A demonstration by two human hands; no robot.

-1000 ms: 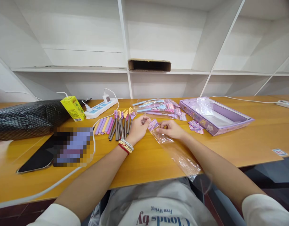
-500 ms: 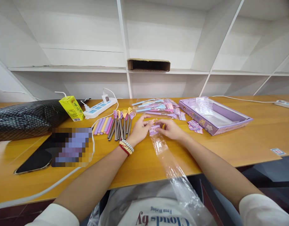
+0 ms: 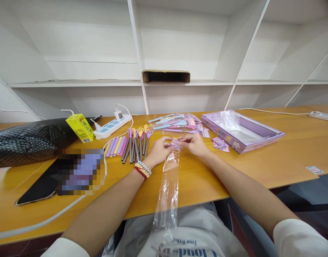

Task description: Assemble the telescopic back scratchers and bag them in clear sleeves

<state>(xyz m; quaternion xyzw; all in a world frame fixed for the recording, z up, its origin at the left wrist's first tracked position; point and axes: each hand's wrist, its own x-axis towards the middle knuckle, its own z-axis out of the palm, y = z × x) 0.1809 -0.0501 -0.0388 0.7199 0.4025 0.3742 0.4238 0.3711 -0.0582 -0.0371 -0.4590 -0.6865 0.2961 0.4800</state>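
Observation:
My left hand [image 3: 160,152] and my right hand [image 3: 195,145] meet over the table, fingers closed in a pinch. Between them is a small purple printed card [image 3: 176,144] at the top end of a long clear plastic bag [image 3: 166,192]. The bag hangs over the table edge onto my lap. Whether the card lies inside the bag or against it, I cannot tell. Left of my left hand lie several metal rods with claw-shaped heads, back scratchers [image 3: 137,146]. Beside them are coloured tube handles [image 3: 116,146]. Bagged back scratchers [image 3: 172,123] lie beyond my hands.
An open purple box [image 3: 244,146] stands at the right, with loose purple cards [image 3: 220,143] beside it. At the left are a phone [image 3: 38,182], a yellow drink carton [image 3: 80,127], a power strip [image 3: 113,125], a white cable [image 3: 46,221] and a black wrapped bundle [image 3: 27,141].
The bag's hanging end has swung from right to left and now hangs nearly straight down. The card stays between my hands, and my right fingers have shifted to its right edge.

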